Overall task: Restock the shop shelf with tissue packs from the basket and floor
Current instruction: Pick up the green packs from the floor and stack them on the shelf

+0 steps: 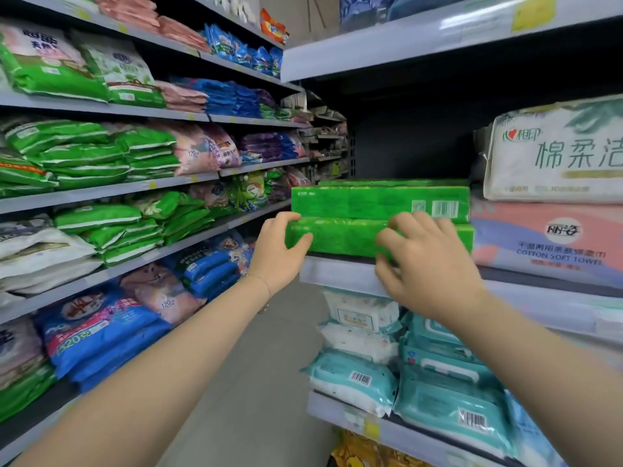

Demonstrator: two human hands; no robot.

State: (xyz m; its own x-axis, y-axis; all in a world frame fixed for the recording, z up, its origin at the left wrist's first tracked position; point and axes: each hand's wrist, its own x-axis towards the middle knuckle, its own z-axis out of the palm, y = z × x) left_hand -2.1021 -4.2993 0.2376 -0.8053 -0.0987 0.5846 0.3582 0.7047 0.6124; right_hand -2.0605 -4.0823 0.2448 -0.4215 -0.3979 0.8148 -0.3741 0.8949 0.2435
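Observation:
Two long green tissue packs lie stacked at the front of the right-hand shelf (340, 274). The upper green pack (377, 202) shows a barcode at its right end. My left hand (281, 252) holds the left end of the lower green pack (344, 235), thumb on its front and fingers curled over its top corner. My right hand (426, 261) lies on the front of the same pack near its right part, fingers bent against the wrapper. No basket or floor stock is in view.
To the right of the green packs stand a pink cotton towel pack (546, 237) and a white pack (556, 153) on top. Teal wet-wipe packs (448, 396) fill the shelf below. Left aisle shelves (111, 190) hold green, blue and pink packs. Grey floor (263, 382) runs between.

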